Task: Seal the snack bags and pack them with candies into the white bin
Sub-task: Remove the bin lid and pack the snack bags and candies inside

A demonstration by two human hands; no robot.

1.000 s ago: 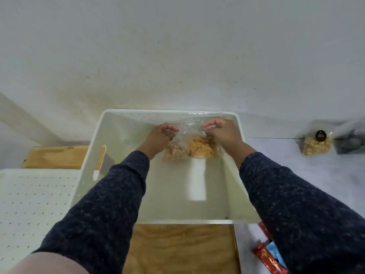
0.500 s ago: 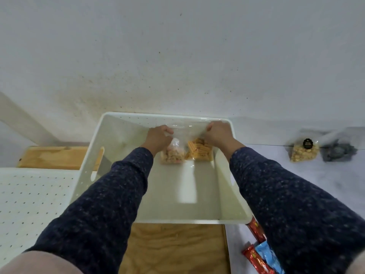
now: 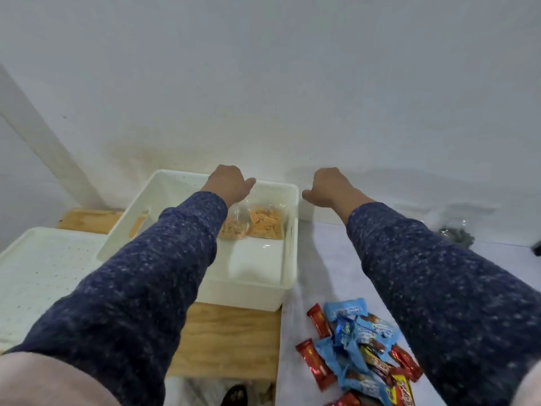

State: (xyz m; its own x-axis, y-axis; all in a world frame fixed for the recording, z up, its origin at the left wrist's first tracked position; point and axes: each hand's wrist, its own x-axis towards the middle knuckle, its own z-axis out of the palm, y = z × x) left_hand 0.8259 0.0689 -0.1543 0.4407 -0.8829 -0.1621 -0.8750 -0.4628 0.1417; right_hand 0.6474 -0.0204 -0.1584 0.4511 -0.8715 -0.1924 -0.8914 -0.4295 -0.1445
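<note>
Candies (image 3: 361, 351): loose heap, red and blue wrappers, nearest on white tabletop, not yet packed; likely staged for later.
White bin (image 3: 288, 250): on wooden board (image 3: 231, 341), beside perforated tray (image 3: 44, 276).
Snack bags (image 3: 254, 222): two clear bags, orange contents, side by side at bin's far end, leaving near floor free.
Left hand (image 3: 229, 184): above bin's far rim, fingers curled, holding nothing visible.
Right hand (image 3: 330, 186): outside bin, well apart from left, loosely curled, empty.
</note>
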